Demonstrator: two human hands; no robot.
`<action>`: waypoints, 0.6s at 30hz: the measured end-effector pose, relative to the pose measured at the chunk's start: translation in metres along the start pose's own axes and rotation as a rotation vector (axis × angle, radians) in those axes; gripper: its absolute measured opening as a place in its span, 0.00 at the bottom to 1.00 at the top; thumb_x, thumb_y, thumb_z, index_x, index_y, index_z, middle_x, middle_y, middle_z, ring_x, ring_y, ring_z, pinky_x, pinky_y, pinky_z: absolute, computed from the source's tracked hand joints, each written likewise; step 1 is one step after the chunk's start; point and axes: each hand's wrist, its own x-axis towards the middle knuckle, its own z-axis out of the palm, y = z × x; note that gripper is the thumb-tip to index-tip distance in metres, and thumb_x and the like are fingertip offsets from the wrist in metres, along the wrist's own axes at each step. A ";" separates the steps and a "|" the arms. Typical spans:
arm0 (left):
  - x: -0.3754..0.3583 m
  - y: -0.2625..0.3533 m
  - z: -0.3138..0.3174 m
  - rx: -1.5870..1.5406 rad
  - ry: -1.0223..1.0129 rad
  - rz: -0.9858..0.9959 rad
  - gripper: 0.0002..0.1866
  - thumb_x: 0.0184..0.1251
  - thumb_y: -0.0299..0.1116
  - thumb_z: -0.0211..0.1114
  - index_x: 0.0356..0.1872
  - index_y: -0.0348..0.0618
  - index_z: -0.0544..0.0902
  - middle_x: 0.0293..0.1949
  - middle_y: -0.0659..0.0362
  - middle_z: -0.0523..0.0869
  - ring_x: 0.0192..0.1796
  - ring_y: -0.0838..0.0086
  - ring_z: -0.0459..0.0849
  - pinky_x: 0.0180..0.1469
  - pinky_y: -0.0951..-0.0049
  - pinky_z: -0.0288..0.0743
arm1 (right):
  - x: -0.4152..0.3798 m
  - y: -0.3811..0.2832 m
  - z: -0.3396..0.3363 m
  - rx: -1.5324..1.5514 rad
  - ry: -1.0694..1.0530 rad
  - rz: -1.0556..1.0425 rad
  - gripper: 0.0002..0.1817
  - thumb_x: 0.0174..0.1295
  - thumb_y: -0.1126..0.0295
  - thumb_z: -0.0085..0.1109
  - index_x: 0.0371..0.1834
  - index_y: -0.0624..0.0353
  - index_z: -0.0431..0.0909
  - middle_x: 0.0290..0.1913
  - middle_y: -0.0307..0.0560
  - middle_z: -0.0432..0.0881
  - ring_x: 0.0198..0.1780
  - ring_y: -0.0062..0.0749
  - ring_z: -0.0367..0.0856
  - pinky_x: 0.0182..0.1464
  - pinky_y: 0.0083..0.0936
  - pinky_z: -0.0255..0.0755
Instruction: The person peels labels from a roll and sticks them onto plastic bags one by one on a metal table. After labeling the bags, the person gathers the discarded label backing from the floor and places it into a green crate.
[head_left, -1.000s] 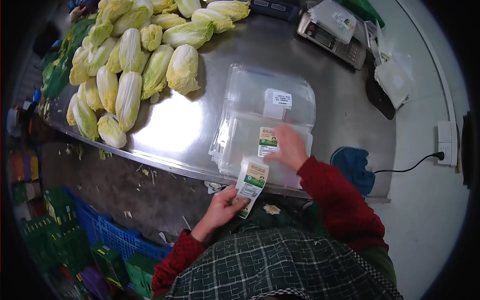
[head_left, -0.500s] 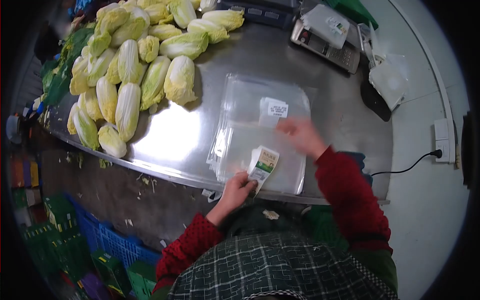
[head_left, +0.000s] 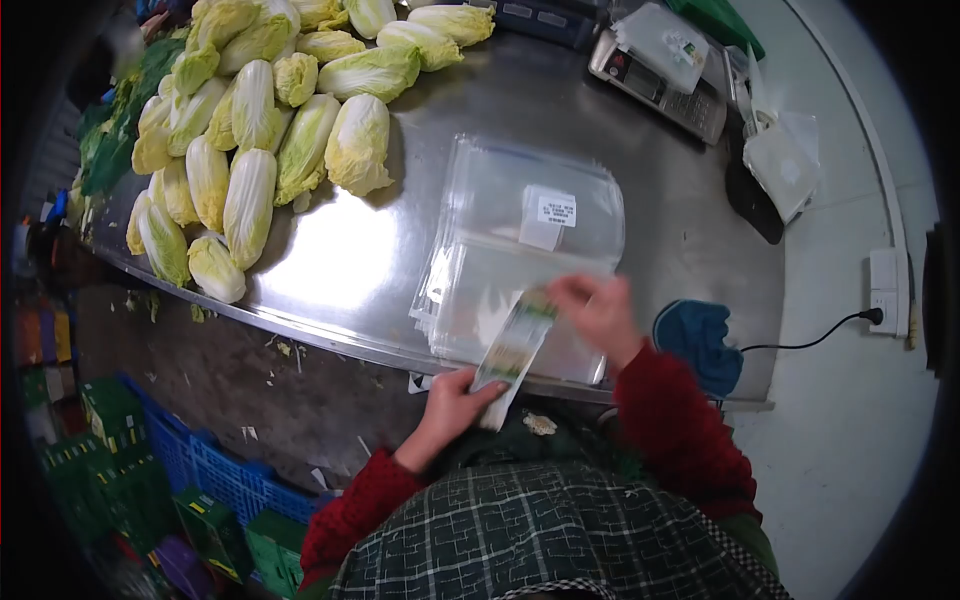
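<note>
Since half a second ago the right hand [head_left: 600, 312] has come back from above the stack of clear bags [head_left: 520, 250] to pinch the top end of the label strip [head_left: 512, 350], now pulled long over the near edge of the steel counter [head_left: 350, 260]. Left to right: cabbages [head_left: 240, 130] heaped at far left, left hand [head_left: 455, 405] closed on the strip's lower end, bags in the middle, blue cloth [head_left: 695, 335] right. Judgement: keep the strip taut, peel one label slowly, press it flat and square on the top bag

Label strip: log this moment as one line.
left hand: holds label strip low end | right hand: pinches its top end | under: clear bag stack on steel table | cabbages far left
</note>
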 end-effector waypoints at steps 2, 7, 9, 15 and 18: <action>-0.017 -0.010 -0.002 -0.079 -0.020 -0.038 0.14 0.60 0.34 0.70 0.41 0.34 0.85 0.24 0.59 0.85 0.27 0.85 0.77 0.32 0.77 0.75 | 0.019 0.005 -0.007 0.005 0.106 0.098 0.09 0.54 0.73 0.67 0.36 0.64 0.81 0.27 0.48 0.81 0.29 0.24 0.78 0.35 0.22 0.72; -0.026 0.014 -0.007 0.141 -0.081 0.166 0.11 0.62 0.30 0.67 0.43 0.37 0.84 0.30 0.59 0.84 0.33 0.79 0.80 0.37 0.76 0.73 | 0.025 0.062 0.039 -0.527 -0.063 -0.038 0.31 0.42 0.59 0.74 0.49 0.58 0.71 0.41 0.50 0.78 0.44 0.49 0.78 0.44 0.40 0.73; -0.029 0.011 -0.011 0.156 -0.100 0.126 0.09 0.61 0.29 0.67 0.41 0.37 0.84 0.31 0.57 0.82 0.35 0.76 0.80 0.38 0.75 0.72 | 0.011 0.067 0.042 -0.603 0.026 -0.052 0.36 0.39 0.57 0.75 0.51 0.58 0.69 0.43 0.50 0.75 0.43 0.49 0.77 0.43 0.42 0.72; -0.016 0.024 -0.002 0.269 -0.308 0.236 0.09 0.60 0.31 0.66 0.39 0.37 0.82 0.36 0.51 0.82 0.39 0.62 0.82 0.42 0.69 0.74 | -0.009 0.079 0.041 -0.496 -0.174 -0.176 0.13 0.48 0.60 0.69 0.30 0.56 0.79 0.32 0.45 0.75 0.39 0.46 0.76 0.43 0.40 0.71; 0.014 0.024 0.009 0.334 -0.206 0.405 0.09 0.58 0.31 0.66 0.38 0.37 0.82 0.36 0.48 0.81 0.44 0.56 0.80 0.44 0.63 0.73 | -0.002 0.081 0.036 -0.436 -0.187 -0.164 0.08 0.55 0.64 0.63 0.27 0.56 0.80 0.30 0.46 0.77 0.39 0.44 0.76 0.40 0.37 0.71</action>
